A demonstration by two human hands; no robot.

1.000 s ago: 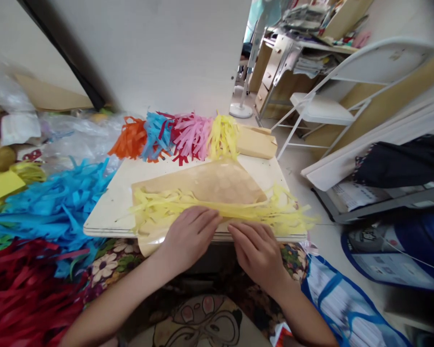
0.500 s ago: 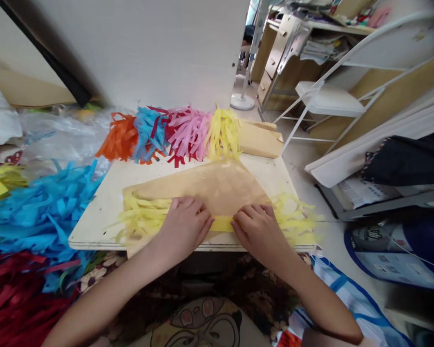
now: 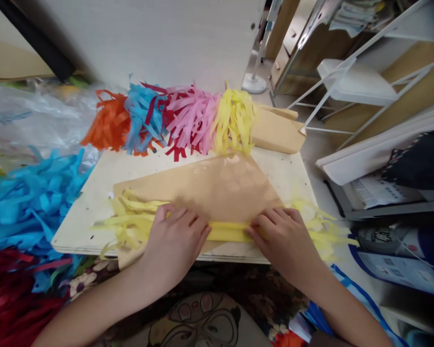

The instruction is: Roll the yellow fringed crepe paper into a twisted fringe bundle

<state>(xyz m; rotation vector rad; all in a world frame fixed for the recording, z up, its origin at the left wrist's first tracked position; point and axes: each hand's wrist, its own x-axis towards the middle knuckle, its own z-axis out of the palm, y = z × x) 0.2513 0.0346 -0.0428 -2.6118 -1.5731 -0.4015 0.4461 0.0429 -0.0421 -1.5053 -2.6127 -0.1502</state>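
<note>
A yellow tissue-paper tassel (image 3: 227,231) lies sideways along the near edge of the white board table (image 3: 83,212). Its rolled middle runs between my two hands, and its fringed ends spread out left and right. My left hand (image 3: 181,236) has its fingers closed on the roll's left part. On the right part, my right hand (image 3: 280,233) pinches with thumb and fingers curled. Beneath the tassel is a sheet of brown paper (image 3: 217,185), reaching back toward the middle of the table and past its front edge at left.
Along the table's back lie orange (image 3: 110,120), blue (image 3: 144,113), pink (image 3: 193,115) and yellow tassels (image 3: 235,120), beside folded brown paper (image 3: 278,130). Blue streamers (image 3: 32,193) and dark red streamers (image 3: 14,289) are heaped at left. A white folding chair (image 3: 358,84) stands back right.
The view has shifted slightly and come closer to the table. Both hands keep hold of the yellow tassel, now a little farther apart, and more of its rolled middle shows between them.
</note>
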